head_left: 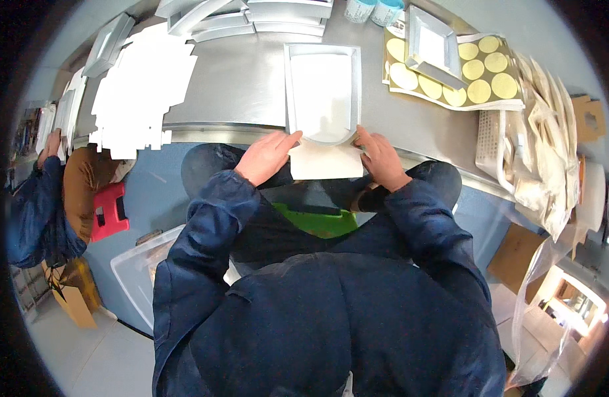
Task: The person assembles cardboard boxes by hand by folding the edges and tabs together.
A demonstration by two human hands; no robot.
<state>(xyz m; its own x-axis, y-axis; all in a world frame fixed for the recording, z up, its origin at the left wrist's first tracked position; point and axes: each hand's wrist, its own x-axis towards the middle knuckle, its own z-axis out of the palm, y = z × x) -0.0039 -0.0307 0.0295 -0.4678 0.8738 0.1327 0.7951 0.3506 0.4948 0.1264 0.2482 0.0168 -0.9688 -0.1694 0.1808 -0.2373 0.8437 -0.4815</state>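
A shallow, pale grey-white cardboard box [356,79] lies in front of me at the near edge of a metal table [238,86]. Its near flap [326,165] hangs down past that edge, toward my lap. My left hand [263,157] is closed on the box's near left corner, thumb and fingertips at the fold. On the opposite near corner my right hand [384,162] pinches the cardboard the same way. The near wall between them looks bowed. No contents show inside the box.
Flat white box blanks [142,79] are piled at left, with finished boxes [251,30] behind. Round-sticker sheets [476,69] lie at right under another box [433,43], near a white basket [489,142]. A co-worker's sleeve [30,198] and red stool [110,212] are far left.
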